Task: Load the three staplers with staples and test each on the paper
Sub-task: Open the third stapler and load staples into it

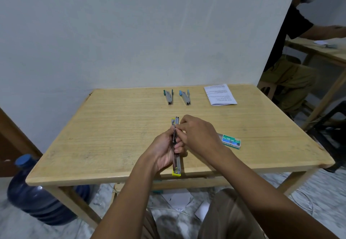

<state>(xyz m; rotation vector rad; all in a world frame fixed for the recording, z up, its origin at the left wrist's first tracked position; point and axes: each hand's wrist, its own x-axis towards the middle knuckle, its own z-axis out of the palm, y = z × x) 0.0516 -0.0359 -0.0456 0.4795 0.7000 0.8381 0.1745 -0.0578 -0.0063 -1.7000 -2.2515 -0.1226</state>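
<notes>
Yellow stapler (177,161) – it is swung open and lies lengthwise in my left hand (164,149), held just above the near edge of the table (112,126), its yellow end toward me and its metal nose pointing away. My left fingers (179,146) are curled round the middle of it from underneath. My right hand (196,132) comes over from the side, its fingers pinched narrow on the open rail near the far end. Whether a strip of staples sits under them I cannot tell; they cover that spot.

I judge this to be the loading step for the first of three. The teal stapler (169,98) and the blue stapler (185,98) lie side by side at the far edge, well apart from my hands. The paper (220,94) is at the far right, and the box (230,141) of staples lies just beside my right wrist.

The stapler should be light and stiff, all thin metal – but hinged, so the top wants to flop or snap shut. Best to hold it by the flanks of the rail at mid-length, as my left hand does, and keep fingertips out of the channel. A staple strip is brittle and breaks if bent, so it should be pinched by its long sides and laid in flat.
</notes>
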